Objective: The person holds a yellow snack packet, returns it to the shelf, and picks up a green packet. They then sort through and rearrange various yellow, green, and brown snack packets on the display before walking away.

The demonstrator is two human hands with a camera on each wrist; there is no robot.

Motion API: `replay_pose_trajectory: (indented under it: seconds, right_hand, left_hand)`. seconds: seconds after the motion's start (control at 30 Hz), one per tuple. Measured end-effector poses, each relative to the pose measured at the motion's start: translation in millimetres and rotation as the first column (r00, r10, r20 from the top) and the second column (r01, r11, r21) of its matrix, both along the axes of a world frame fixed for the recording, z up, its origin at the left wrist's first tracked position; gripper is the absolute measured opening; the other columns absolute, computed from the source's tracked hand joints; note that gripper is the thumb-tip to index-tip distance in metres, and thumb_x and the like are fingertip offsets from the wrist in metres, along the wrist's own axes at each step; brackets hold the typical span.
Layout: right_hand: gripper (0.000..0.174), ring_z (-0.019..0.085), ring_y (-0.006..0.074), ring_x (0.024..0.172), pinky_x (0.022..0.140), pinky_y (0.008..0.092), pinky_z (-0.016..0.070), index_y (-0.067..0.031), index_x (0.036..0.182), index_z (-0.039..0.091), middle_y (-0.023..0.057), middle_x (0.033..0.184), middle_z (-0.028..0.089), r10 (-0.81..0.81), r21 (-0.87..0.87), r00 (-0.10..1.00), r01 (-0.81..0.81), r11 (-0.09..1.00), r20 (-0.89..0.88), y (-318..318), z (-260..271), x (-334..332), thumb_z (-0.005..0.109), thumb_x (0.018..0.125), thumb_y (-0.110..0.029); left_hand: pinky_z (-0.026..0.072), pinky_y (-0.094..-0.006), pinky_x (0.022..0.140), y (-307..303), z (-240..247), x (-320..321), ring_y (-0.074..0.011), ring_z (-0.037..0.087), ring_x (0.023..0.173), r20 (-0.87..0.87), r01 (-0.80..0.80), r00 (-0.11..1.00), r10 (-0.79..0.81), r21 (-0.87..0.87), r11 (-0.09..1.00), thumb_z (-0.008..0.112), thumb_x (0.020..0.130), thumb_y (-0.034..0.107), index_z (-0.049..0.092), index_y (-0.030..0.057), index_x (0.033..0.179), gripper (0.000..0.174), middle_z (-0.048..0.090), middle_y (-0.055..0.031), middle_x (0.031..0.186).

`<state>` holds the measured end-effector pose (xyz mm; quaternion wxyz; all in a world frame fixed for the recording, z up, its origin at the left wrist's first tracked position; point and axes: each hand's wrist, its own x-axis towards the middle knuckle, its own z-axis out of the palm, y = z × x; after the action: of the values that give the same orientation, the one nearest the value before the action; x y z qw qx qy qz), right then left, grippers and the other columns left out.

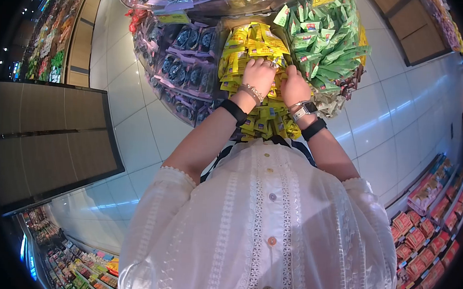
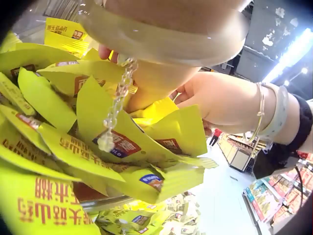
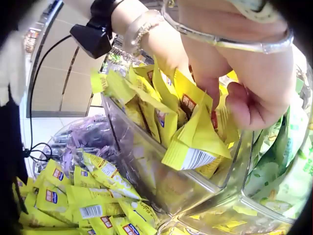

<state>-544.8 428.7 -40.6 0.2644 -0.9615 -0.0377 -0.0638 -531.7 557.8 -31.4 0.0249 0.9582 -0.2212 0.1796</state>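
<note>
Yellow snack packets [image 1: 236,65] fill a clear bin [image 3: 161,161] on the round display, standing upright and packed close. My left hand [image 1: 260,75] reaches down into them from the left; its fingertips are hidden among the packets, and I cannot tell whether it grips one. In the left wrist view a bead bracelet [image 2: 117,103] hangs from that wrist over the packets. My right hand [image 1: 296,88] is beside it at the bin's right side. In the right wrist view its thumb and finger curl in and pinch a yellow packet [image 3: 221,115] near its upper edge.
Green packets [image 1: 328,42] fill the compartment to the right. Purple-wrapped dark items [image 1: 186,62] lie in the compartments to the left. Lower down is another tier of yellow packets [image 3: 98,196]. Around the display are tiled floor [image 1: 397,117], brown cabinets [image 1: 51,139] and stocked shelves [image 1: 421,241].
</note>
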Motion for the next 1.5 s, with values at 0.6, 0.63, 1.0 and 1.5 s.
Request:
replay_pose_trajectory:
  seconds: [0.6, 0.63, 1.0, 1.5]
  right_hand:
    - [0.016, 0.060, 0.0334, 0.066, 0.057, 0.0421, 0.0484, -0.0081, 0.088, 0.057, 0.0149, 0.076, 0.058, 0.087, -0.153, 0.996, -0.083, 0.985, 0.016, 6, -6, 29, 0.053, 0.073, -0.009]
    - [0.017, 0.060, 0.0335, 0.067, 0.057, 0.0422, 0.0484, -0.0081, 0.090, 0.056, 0.0150, 0.078, 0.059, 0.078, -0.165, 0.997, -0.080, 0.983, -0.019, 6, -4, 27, 0.053, 0.073, -0.009]
    - [0.029, 0.054, 0.0228, 0.088, 0.066, 0.0349, 0.0476, -0.0119, 0.103, 0.055, 0.0075, 0.091, 0.053, 0.347, -0.182, 0.916, -0.313, 0.932, 0.201, -1, -4, -31, 0.053, 0.074, -0.014]
    - [0.013, 0.062, 0.0221, 0.061, 0.056, 0.0360, 0.0484, -0.0094, 0.072, 0.060, 0.0080, 0.065, 0.062, 0.368, -0.535, 0.930, -0.317, 0.783, -0.012, 4, -19, 24, 0.048, 0.072, -0.013]
  left_hand:
    - [0.0436, -0.0338, 0.069, 20, -16, 13, -0.0221, 0.056, 0.075, -0.051, -0.001, 0.999, 0.002, 0.027, 1.000, 0.054, 0.071, 0.014, 0.065, 0.0120, 0.072, 0.011, 0.060, -0.0057, 0.073]
    - [0.0436, -0.0338, 0.069, 22, -11, 9, -0.0221, 0.056, 0.075, -0.054, -0.004, 0.999, 0.005, 0.026, 1.000, 0.054, 0.071, 0.014, 0.065, 0.0120, 0.072, 0.011, 0.060, -0.0057, 0.073]
    - [0.0390, -0.0424, 0.088, 54, 1, -81, -0.0301, 0.048, 0.104, -0.018, 0.149, 0.987, -0.163, -0.312, 0.938, 0.062, 0.072, 0.016, 0.051, 0.0110, 0.111, 0.041, 0.052, -0.0112, 0.113]
    - [0.0328, -0.0375, 0.094, 50, -51, -74, -0.0186, 0.042, 0.113, -0.140, 0.062, 0.989, -0.052, 0.072, 0.995, 0.041, 0.078, 0.011, 0.032, 0.0124, 0.131, 0.054, 0.043, -0.0057, 0.126]
